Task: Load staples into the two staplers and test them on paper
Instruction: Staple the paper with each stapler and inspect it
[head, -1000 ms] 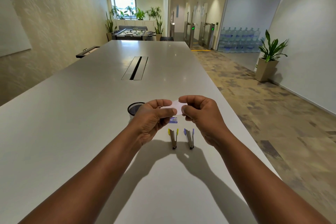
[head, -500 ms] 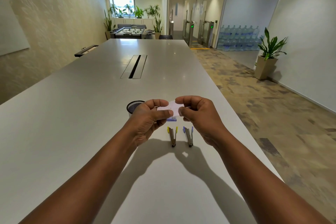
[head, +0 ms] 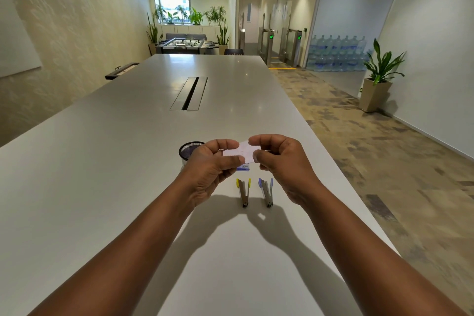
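On the long pale grey table [head: 102, 161], left to right: black mesh cup [head: 188, 149]; left hand [head: 210, 169] pinching a small white paper slip [head: 242, 152] held above the surface; yellow-tipped metal stapler [head: 243, 191] and blue-tipped metal stapler [head: 266, 191], both opened, just beside each other; right hand [head: 284, 164] pinching the slip's other end. Small blue-and-white box [head: 243, 167] partly hidden under the slip. Far end: foosball table [head: 184, 45]. Right wall: potted plant [head: 379, 77].
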Action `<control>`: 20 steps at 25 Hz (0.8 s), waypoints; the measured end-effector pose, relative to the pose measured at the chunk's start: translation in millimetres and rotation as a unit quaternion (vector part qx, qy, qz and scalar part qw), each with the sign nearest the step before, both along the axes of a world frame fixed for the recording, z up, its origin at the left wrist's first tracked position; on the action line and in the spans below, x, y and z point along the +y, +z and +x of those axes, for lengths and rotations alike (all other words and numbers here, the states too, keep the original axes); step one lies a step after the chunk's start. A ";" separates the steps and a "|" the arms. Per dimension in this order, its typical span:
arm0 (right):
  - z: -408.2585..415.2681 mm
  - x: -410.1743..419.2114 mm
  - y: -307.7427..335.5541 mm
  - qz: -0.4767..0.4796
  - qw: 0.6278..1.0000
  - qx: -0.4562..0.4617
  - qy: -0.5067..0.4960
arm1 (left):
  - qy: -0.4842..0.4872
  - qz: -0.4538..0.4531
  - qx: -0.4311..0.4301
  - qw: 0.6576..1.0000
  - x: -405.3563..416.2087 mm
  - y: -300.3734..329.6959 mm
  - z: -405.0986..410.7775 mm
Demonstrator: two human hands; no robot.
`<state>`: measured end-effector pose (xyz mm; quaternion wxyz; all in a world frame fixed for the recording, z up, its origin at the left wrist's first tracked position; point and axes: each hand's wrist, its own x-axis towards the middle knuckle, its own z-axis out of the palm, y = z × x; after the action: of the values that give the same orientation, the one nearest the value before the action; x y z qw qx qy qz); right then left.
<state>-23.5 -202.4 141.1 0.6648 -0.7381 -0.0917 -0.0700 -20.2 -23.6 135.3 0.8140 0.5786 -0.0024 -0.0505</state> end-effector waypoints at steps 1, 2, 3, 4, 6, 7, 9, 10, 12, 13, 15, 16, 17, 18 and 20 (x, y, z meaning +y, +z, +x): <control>0.1 0.1 0.0 0.004 1.000 0.004 -0.002 | -0.003 0.000 -0.004 1.000 0.3 -0.1 0.2; 0.1 0.4 -0.3 0.007 1.000 0.007 -0.003 | -0.006 -0.003 -0.008 1.000 0.8 -0.7 0.8; 0.3 0.7 -1.0 0.010 1.000 0.011 -0.003 | -0.009 -0.007 -0.010 1.000 1.5 -1.1 1.3; 0.6 0.5 -1.8 0.013 1.000 0.015 -0.002 | -0.015 -0.009 -0.012 1.000 2.3 -1.3 1.6; 1.9 -0.4 -3.6 0.017 1.000 0.026 0.003 | -0.027 -0.006 -0.014 1.000 5.5 -2.1 2.5; 3.1 -1.0 -4.9 0.020 0.999 0.032 0.007 | -0.035 0.000 -0.016 0.999 7.7 -2.5 3.1; 5.8 -2.4 -8.1 0.021 0.999 0.045 0.015 | -0.047 0.008 -0.022 0.999 12.0 -3.7 3.7; 7.3 -2.9 -9.9 0.018 0.998 0.049 0.018 | -0.051 0.009 -0.025 0.998 14.0 -4.7 3.9; 9.8 -3.4 -13.5 0.014 0.998 0.054 0.026 | -0.061 0.013 -0.030 0.998 18.3 -6.5 3.8; 10.9 -3.4 -14.9 0.016 0.998 0.057 0.032 | -0.066 0.016 -0.030 0.997 20.5 -7.3 3.7; 13.3 -3.8 -17.3 0.026 0.996 0.066 0.052 | -0.071 0.023 -0.031 0.997 24.8 -9.0 3.4; 14.5 -3.9 -18.3 0.030 0.995 0.073 0.062 | -0.070 0.032 -0.034 0.996 26.8 -9.9 3.4; 15.9 -3.3 -19.0 0.033 0.994 0.080 0.070 | -0.067 0.043 -0.037 0.996 28.6 -11.4 3.6; 16.8 -2.6 -19.6 0.034 0.993 0.087 0.074 | -0.061 0.055 -0.041 0.996 30.2 -13.3 4.2; 17.6 1.0 -21.0 0.031 0.992 0.094 0.076 | -0.047 0.077 -0.045 0.995 32.7 -17.4 5.4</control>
<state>-5.9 -201.4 120.1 0.6964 -0.7113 -0.0827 0.0472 -14.9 9.2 117.9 0.7629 0.6405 -0.0622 -0.0625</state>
